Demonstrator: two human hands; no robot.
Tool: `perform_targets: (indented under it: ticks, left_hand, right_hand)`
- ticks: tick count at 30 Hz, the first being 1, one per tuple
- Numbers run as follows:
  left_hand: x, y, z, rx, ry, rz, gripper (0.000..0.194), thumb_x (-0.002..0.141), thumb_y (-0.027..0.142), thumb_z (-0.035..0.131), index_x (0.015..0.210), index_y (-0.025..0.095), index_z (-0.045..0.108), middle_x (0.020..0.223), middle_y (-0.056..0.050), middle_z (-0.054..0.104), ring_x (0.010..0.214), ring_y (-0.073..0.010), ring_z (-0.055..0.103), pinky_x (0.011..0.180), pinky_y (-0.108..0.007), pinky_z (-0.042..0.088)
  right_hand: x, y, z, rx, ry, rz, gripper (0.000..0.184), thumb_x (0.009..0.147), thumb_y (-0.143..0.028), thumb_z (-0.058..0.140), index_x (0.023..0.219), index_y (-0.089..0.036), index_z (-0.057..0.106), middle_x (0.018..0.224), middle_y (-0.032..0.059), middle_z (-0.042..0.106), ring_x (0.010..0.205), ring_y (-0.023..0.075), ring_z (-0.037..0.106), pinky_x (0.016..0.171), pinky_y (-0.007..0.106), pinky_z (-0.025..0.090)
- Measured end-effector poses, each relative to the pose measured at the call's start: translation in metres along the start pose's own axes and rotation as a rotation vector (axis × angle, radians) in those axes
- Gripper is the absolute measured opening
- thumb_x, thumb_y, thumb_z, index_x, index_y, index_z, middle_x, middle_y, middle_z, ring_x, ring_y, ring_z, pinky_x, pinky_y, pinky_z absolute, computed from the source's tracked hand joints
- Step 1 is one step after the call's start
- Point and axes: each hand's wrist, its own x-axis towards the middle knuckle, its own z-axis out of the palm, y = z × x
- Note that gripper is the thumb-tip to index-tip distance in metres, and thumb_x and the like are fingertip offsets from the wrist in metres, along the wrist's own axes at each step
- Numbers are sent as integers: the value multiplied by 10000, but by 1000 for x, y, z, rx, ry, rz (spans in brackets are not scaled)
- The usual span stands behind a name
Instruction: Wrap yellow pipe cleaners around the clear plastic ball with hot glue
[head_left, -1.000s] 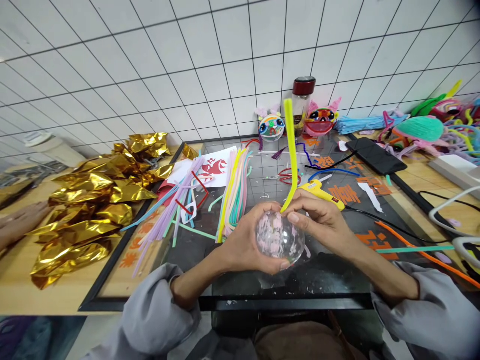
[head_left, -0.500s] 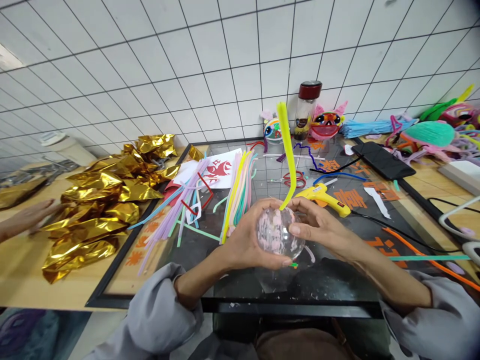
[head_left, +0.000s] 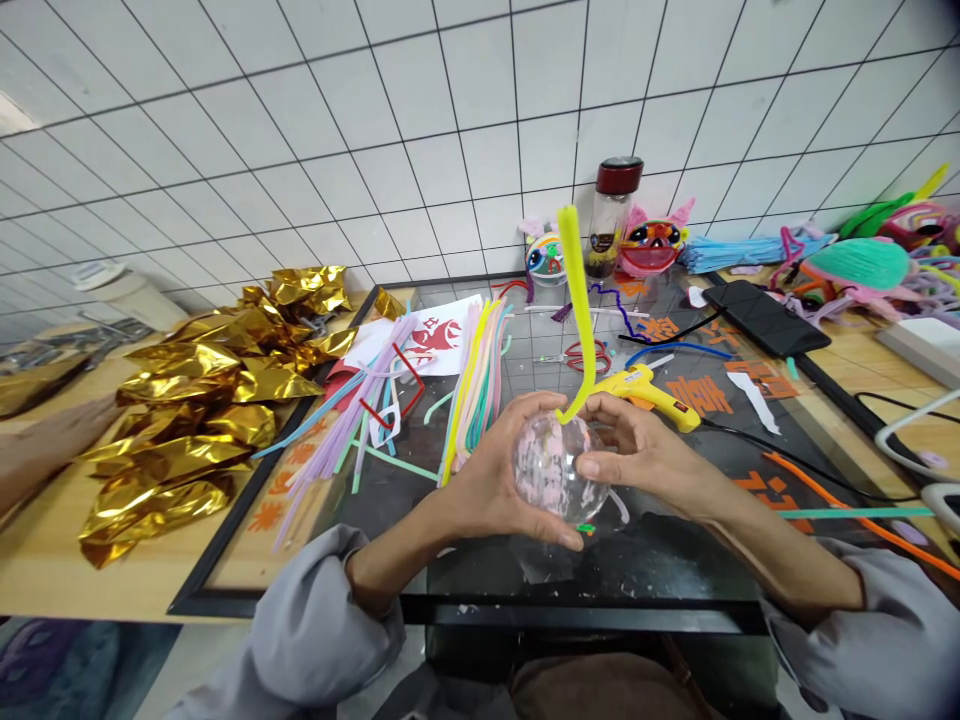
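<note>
A clear plastic ball (head_left: 551,465) with pinkish-white streaks is held between my two hands over the dark tabletop. My left hand (head_left: 495,480) wraps round its left side, thumb underneath. On the right side, my right hand (head_left: 626,450) grips the ball with its thumb on the front and its fingers behind. A bent yellow pipe cleaner (head_left: 576,300) rises from the top of the ball, its lower end close to my right fingertips. Whether those fingers pinch it is hidden. Just behind my right hand lies a yellow glue gun (head_left: 651,393).
Pipe cleaners (head_left: 480,385) in bundles lie left of my hands, with gold foil (head_left: 202,400) beyond. At the back stand a lidded bottle (head_left: 606,225) and decorated balls (head_left: 651,245). Scissors (head_left: 585,356) and a phone (head_left: 769,318) lie on the table. Another person's hand (head_left: 67,440) is at the left.
My hands and the ball stay nearly in place, while the yellow pipe cleaner shifts slightly right. The other person's hand at the left has moved a little nearer the gold foil.
</note>
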Motion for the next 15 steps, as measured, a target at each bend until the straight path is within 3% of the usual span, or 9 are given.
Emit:
perform_targets:
  ticks: [15]
  left_hand:
    - [3, 7, -4, 63, -46, -98, 1097, 534, 646, 856, 1427, 251, 358, 1444, -140, 400, 1345, -379, 415, 1164, -555, 346]
  right_hand:
    - [2, 6, 2, -20, 41, -2, 593, 606, -466, 850, 1082, -225, 591, 1206, 96, 609, 1152, 287, 575, 1012, 468, 441]
